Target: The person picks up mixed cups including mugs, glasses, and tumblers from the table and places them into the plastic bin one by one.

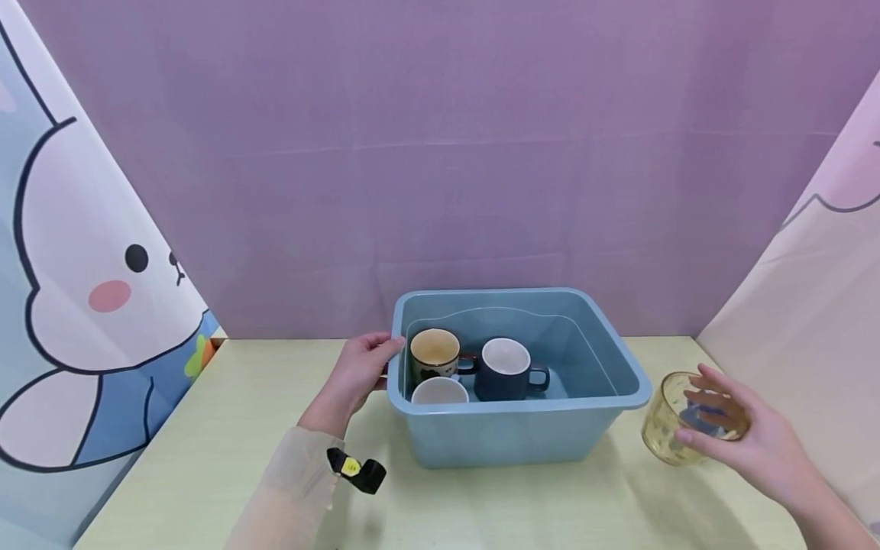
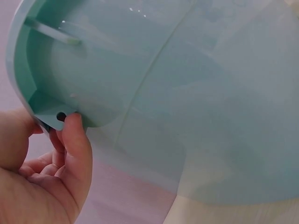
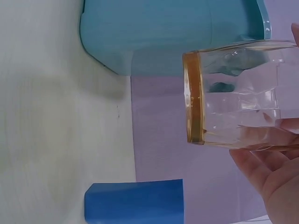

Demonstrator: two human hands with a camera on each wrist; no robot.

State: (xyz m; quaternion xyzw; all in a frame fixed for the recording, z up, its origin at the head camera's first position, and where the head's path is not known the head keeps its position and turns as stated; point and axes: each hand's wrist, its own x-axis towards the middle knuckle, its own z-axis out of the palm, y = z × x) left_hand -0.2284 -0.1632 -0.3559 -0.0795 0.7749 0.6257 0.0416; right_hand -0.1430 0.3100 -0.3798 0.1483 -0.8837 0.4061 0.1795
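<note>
A light blue plastic tub (image 1: 509,439) stands on the table. My left hand (image 1: 356,373) grips its left rim; in the left wrist view the fingers (image 2: 77,144) curl under the tub's lip. Inside, to the left, are a cream-lined mug (image 1: 435,347) with a dark pattern and a white-rimmed cup (image 1: 440,392), mostly hidden by the front wall. Beside them a dark navy mug (image 1: 504,382) stands upright, handle to the right. Right of the tub, my right hand (image 1: 766,447) holds a clear, amber-tinted glass (image 1: 661,429), tilted and raised off the table.
The pale wooden table (image 1: 227,428) runs back to a purple cloth (image 1: 481,153). Printed cloths hang at the left (image 1: 76,305) and right (image 1: 825,305). In the right wrist view a blue object (image 3: 135,205) of unclear kind lies near the glass.
</note>
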